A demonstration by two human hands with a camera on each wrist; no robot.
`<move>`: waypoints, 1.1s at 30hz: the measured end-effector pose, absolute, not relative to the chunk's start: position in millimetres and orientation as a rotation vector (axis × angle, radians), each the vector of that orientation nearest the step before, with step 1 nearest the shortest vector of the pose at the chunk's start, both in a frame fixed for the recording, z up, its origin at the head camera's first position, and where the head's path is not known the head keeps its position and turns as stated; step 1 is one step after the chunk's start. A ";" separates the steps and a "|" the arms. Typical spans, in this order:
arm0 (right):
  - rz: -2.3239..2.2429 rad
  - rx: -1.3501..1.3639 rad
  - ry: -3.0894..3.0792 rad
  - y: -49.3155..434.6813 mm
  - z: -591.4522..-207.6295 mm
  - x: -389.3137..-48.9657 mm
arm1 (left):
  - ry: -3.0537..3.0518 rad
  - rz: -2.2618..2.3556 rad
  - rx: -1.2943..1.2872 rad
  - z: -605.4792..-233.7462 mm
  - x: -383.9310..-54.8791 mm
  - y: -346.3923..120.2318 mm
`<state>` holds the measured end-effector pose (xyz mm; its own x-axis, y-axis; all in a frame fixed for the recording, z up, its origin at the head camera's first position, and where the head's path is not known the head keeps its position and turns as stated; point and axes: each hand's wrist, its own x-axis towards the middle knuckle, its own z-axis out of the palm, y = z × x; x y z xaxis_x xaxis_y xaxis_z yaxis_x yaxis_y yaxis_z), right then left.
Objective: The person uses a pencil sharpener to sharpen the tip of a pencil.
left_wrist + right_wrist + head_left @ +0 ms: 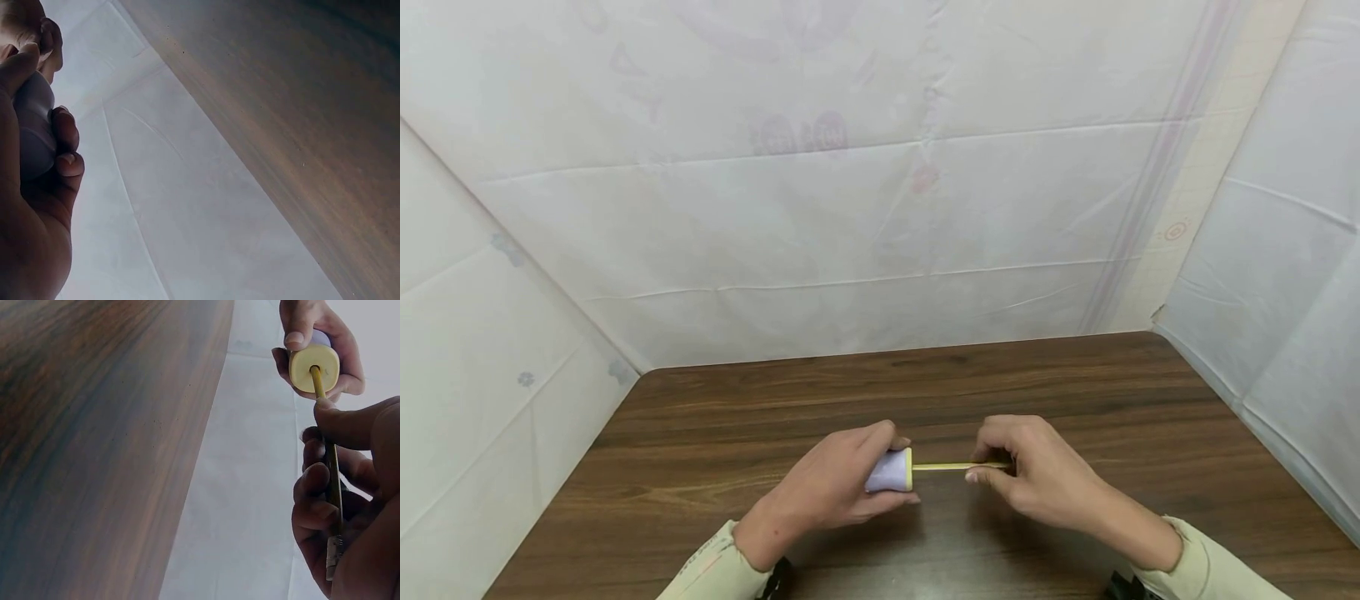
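My left hand [838, 475] grips a lavender pencil sharpener [889, 472] with a pale yellow end face, thumb and fingers wrapped about its sides. That yellow face has a round hole, seen in the right wrist view, and a yellow pencil [317, 381] goes into it. Pinching the pencil's shaft between thumb and fingers is my right hand [1041, 471]. The pencil's ferrule end [334, 556] lies back under the right palm. Its tip is hidden inside the sharpener. In the left wrist view, the sharpener [36, 125] shows its rounded body, partly covered by fingers.
Both hands are above a dark wood-grain table [737, 408]. White printed sheeting [820, 225] hangs behind the table and along its left and right sides. Light-coloured sleeves [722, 567] cover the forearms, with dark straps at the wrists.
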<state>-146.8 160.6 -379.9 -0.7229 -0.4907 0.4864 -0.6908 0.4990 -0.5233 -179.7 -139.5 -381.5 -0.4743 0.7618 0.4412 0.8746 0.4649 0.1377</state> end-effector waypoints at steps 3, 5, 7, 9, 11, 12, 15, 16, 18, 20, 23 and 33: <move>1.012 0.998 -2.419 159.3 -380.4 -147.1 | -2.398 -0.533 -1.388 -381.2 -179.6 -140.2; 0.997 1.001 -2.388 158.5 -380.7 -147.2 | -2.399 -0.559 -1.391 -381.1 -179.6 -140.5; 0.970 0.997 -2.367 157.7 -380.9 -147.0 | -2.405 -0.582 -1.393 -381.1 -179.7 -140.7; 0.928 0.984 -2.356 156.9 -381.1 -146.7 | -2.412 -0.608 -1.396 -381.2 -179.8 -140.9; 0.882 0.962 -2.351 156.3 -381.4 -146.4 | -2.416 -0.632 -1.400 -381.3 -179.8 -141.1; 0.862 0.952 -2.350 155.9 -381.5 -146.3 | -2.417 -0.640 -1.401 -381.4 -179.8 -141.2; 0.830 0.940 -2.344 155.0 -382.3 -146.0 | -2.414 -0.651 -1.407 -381.6 -179.7 -141.4; 0.825 0.943 -2.337 154.8 -382.6 -146.1 | -2.414 -0.651 -1.409 -381.8 -179.6 -141.5; 0.814 0.970 -2.305 154.1 -383.2 -146.2 | -2.420 -0.657 -1.412 -382.1 -179.4 -141.3; 0.768 1.025 -2.239 153.7 -383.8 -147.0 | -2.434 -0.670 -1.411 -382.6 -178.9 -141.0; 0.658 1.143 -2.048 151.7 -385.0 -150.5 | -2.452 -0.705 -1.403 -383.4 -177.8 -140.0; 0.412 1.272 -1.872 144.8 -393.1 -152.9 | -2.398 -0.591 -1.446 -384.9 -178.1 -137.1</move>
